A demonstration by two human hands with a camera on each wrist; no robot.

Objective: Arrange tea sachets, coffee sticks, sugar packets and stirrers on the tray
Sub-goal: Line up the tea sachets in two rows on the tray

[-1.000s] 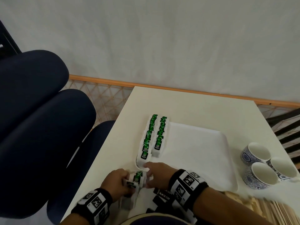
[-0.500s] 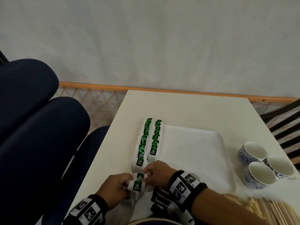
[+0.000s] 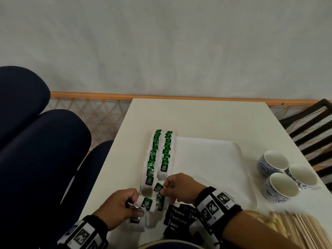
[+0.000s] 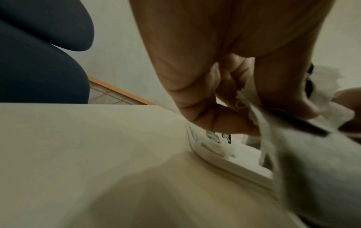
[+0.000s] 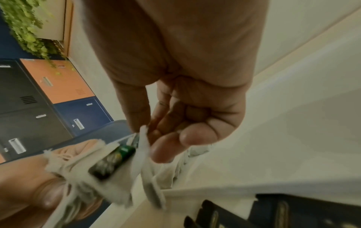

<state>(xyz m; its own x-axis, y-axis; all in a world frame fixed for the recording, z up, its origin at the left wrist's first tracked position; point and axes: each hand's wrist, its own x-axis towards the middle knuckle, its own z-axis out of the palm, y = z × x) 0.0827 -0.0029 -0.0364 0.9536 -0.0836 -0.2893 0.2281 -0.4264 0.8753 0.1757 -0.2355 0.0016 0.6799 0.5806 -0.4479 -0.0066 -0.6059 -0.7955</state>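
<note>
A white tray (image 3: 206, 168) lies on the table, with two rows of green-labelled tea sachets (image 3: 160, 151) along its left edge. At the tray's near left corner my left hand (image 3: 136, 203) grips a small bunch of tea sachets (image 3: 147, 204); it is seen close up as the bunch (image 4: 293, 138) in the left wrist view. My right hand (image 3: 164, 190) pinches one sachet (image 3: 159, 200) at the bunch's right side, thumb and fingers on its white paper (image 5: 144, 146). Black coffee sticks (image 3: 179, 216) lie under my right wrist. Wooden stirrers (image 3: 296, 230) are piled at the near right.
Three blue-patterned cups (image 3: 278, 178) stand right of the tray. Navy chair cushions (image 3: 45, 159) crowd the table's left edge, and a black slatted chair (image 3: 309, 130) stands at the far right. The tray's rim (image 4: 224, 162) runs just beyond my left fingers.
Both hands stay at the tray's near left corner. My right hand now pinches a sachet apart from the bunch in my left hand. The head view has shifted slightly.
</note>
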